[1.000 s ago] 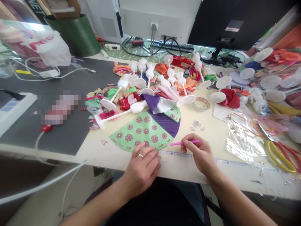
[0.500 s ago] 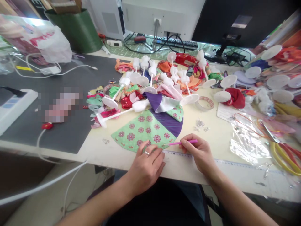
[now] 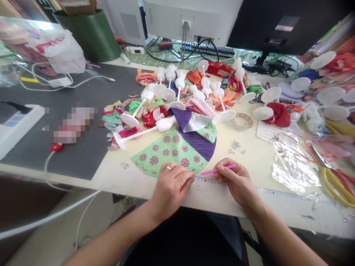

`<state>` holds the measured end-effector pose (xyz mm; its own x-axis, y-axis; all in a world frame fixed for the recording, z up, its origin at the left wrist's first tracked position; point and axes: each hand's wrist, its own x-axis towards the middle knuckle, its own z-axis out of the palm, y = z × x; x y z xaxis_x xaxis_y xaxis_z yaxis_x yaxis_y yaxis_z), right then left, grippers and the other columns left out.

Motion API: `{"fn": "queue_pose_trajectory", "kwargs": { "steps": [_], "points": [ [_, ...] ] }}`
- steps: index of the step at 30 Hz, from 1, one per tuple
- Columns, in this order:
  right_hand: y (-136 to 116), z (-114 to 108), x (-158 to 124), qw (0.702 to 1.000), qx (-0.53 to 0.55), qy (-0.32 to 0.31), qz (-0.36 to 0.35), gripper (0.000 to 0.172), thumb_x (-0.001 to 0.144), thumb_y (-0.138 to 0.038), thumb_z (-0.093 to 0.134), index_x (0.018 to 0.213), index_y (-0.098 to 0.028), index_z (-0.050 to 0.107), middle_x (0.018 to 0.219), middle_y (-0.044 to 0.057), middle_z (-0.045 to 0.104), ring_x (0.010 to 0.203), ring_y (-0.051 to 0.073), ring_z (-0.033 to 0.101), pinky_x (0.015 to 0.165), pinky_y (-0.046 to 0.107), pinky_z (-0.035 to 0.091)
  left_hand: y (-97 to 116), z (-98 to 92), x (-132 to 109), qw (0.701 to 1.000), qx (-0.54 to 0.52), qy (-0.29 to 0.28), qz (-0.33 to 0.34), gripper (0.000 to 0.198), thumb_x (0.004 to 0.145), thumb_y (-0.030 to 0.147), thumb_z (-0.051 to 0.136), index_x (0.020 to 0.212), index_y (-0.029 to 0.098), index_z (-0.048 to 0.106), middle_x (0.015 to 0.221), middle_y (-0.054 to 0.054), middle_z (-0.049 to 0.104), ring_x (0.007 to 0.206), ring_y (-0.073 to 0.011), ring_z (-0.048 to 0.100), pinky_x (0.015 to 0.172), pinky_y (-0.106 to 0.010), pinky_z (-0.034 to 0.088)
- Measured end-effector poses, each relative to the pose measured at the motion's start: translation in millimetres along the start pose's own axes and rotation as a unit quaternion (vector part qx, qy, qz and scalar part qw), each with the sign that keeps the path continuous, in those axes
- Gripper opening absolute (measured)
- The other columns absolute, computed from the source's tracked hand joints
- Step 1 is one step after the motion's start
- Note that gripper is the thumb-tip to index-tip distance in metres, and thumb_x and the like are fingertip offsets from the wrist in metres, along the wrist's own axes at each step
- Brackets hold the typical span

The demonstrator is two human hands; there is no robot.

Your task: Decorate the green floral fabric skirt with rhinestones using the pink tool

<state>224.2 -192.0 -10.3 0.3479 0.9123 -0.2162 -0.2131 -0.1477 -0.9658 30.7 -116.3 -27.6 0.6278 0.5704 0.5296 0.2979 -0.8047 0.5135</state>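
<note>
My left hand (image 3: 170, 188) lies flat over the lower edge of a green floral fabric panel (image 3: 169, 155), its fingertips reaching a clear ruler (image 3: 210, 180) with blue markings. That panel forms a rounded fan shape with a purple striped section (image 3: 199, 144). My right hand (image 3: 235, 181) pinches a pink pencil-like stick (image 3: 217, 170) just right of the fabric's edge, its tip pointing left toward my left hand. Part of the ruler is hidden under my right hand.
Several white plastic doll stands (image 3: 144, 118) lie among colourful fabric scraps (image 3: 155, 118) behind the panel. Nearby are a tape roll (image 3: 242, 120), loose beads (image 3: 236, 145), a clear plastic bag (image 3: 294, 168) and yellow-handled scissors (image 3: 337, 190). A monitor and cables stand behind.
My left hand has slid right along the fabric's edge to the ruler. My right hand has shifted slightly, tilting the pink stick. The head view has moved a little.
</note>
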Motion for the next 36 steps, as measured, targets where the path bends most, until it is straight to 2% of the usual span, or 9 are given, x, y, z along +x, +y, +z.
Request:
{"fn": "queue_pose_trajectory", "kwargs": {
  "steps": [7,13,19,23,36],
  "points": [
    [2.6,-2.0,-2.2,1.0,0.007,0.006,0.008,0.022,0.076,-0.035,0.071,0.068,-0.017,0.062,0.056,-0.001,0.061,0.049,0.007,0.05,0.051,0.021,0.039,-0.1,1.1,-0.6,1.0,-0.011,-0.003,-0.01,0.008,0.088,0.015,0.057,0.084,0.017,0.063,0.078,-0.002,0.066,0.078,-0.0164,0.055,0.078,-0.034,0.04],
    [6.1,-5.9,-3.5,0.999,0.006,0.019,-0.036,0.019,0.08,-0.033,0.068,0.07,-0.018,0.062,0.06,-0.001,0.061,0.053,0.008,0.051,0.053,0.021,0.041,2.1,0.0,-0.8,0.999,-0.038,0.006,-0.029,0.008,0.088,0.013,0.057,0.084,0.017,0.063,0.079,-0.002,0.066,0.077,-0.0156,0.054,0.078,-0.035,0.04],
    [10.6,-8.8,-8.3,0.996,-0.017,-0.009,-0.086,0.014,0.083,-0.03,0.065,0.074,-0.019,0.063,0.064,-0.001,0.062,0.056,0.01,0.053,0.056,0.024,0.043,3.2,-0.8,-0.4,0.995,-0.079,0.022,-0.06,0.007,0.087,0.013,0.058,0.088,0.017,0.064,0.082,-0.002,0.067,0.079,-0.0159,0.056,0.079,-0.035,0.041],
    [11.5,-9.4,-9.7,0.995,-0.035,-0.027,-0.09,0.012,0.084,-0.028,0.064,0.076,-0.019,0.063,0.066,-0.001,0.063,0.057,0.01,0.054,0.056,0.024,0.045,3.5,0.9,-1.7,0.993,-0.095,0.021,-0.067,0.008,0.087,0.012,0.058,0.09,0.017,0.064,0.083,-0.002,0.067,0.079,-0.0165,0.056,0.08,-0.036,0.041],
    [11.7,-9.2,-9.4,0.995,-0.041,-0.016,-0.087,0.012,0.085,-0.028,0.064,0.077,-0.019,0.063,0.066,0.0,0.064,0.058,0.01,0.055,0.057,0.024,0.045,3.1,1.4,-3.7,0.992,-0.106,0.012,-0.064,0.009,0.086,0.012,0.059,0.091,0.018,0.064,0.082,-0.002,0.067,0.078,-0.017,0.057,0.079,-0.037,0.041]
  ]
}}
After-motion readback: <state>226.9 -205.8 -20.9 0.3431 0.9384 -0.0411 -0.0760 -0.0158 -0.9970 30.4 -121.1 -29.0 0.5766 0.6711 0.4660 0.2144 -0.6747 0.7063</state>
